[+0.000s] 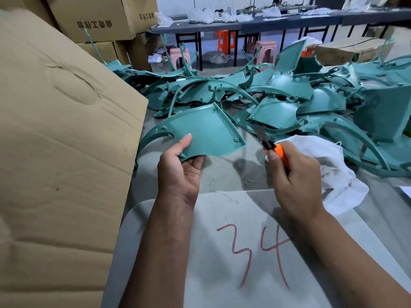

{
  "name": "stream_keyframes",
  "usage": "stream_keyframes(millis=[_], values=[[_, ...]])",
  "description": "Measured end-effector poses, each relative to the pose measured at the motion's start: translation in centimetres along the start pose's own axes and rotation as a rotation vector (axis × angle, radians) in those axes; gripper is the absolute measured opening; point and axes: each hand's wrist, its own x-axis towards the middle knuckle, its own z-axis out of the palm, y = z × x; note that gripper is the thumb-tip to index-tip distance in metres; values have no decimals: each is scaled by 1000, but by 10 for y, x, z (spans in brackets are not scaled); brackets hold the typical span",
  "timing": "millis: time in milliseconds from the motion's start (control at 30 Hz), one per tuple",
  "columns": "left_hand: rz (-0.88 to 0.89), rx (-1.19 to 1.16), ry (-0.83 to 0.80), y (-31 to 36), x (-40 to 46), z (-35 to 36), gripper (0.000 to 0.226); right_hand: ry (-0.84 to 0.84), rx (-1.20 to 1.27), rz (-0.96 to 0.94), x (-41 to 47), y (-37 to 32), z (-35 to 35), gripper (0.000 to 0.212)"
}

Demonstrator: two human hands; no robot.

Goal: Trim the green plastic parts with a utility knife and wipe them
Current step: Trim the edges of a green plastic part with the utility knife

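- The green panel (200, 132) sits just left of the frame's center, held up off the floor. It's a fan-shaped piece with its flat face toward the camera, and a thin curved arm sweeps off down to the left.
- Its long run goes from that lower-left arm up to the right corner, so the right edge and lower-right corner are the bits facing the blade.
- The left hand (180, 172) pinches the panel at its bottom edge. The thumb lies flat on the front face and the fingers are curled up behind it.
- The utility knife (270, 146) is just right of the panel but not touching it. There's a clear gap between the blade tip and the panel's lower-right corner.
- The blade points up and to the left, roughly lined up with that right edge.
- The right hand (295, 176) is wrapped around the orange handle, with the thumb up near the black slider.
- A white cloth (333, 170) is bunched right behind the right hand; looks tucked under the same fingers, can't say for sure.
- My guess is the next bit is bringing the blade across to the right edge, so the knife hand is the one that moves.
- The pile of green parts (289, 94) fills the middle and right of the frame behind everything.
- A big cardboard box (62, 141) takes up the left side.
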Motion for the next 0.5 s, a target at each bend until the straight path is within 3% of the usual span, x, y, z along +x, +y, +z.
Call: stream_keyframes(millis=[167,367,500], values=[[-5,4,17,-6,0,1,18,-103,74,-165,-5,-11,6,24],[-39,26,-84,-2,1,-5,16,-16,-79,-75,-1,-1,4,27],[-51,106,-165,3,2,-12,19,-58,51,-98,1,6,-2,28]])
